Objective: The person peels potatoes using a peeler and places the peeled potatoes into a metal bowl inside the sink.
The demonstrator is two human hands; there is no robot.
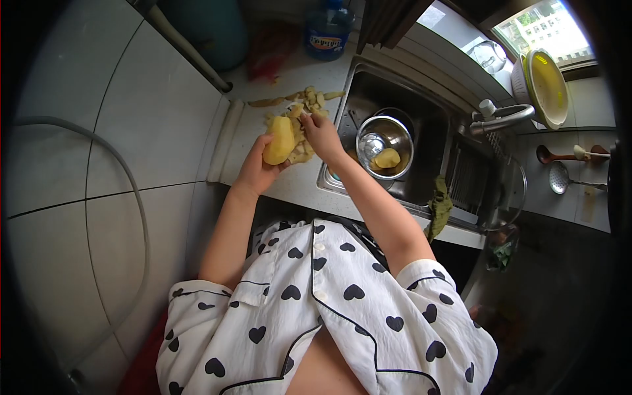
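Observation:
My left hand (257,163) is wrapped round a peeled yellow potato (280,141), held up over the counter. Beside the potato's upper end is my right hand (320,135), its fingers closed on something small that I cannot make out. Potato peelings (304,150) lie heaped on the counter under and behind both hands, with more peelings (315,99) further back. To the right, a steel bowl (407,146) stands in the sink with a peeled potato (386,158) inside.
The double steel sink (431,117) has a faucet (510,118) at its far right. A green cloth-like or leafy thing (440,205) hangs over its front edge. A large water bottle (327,33) and a red plastic bag (266,56) are behind. A tiled wall (145,112) borders the left.

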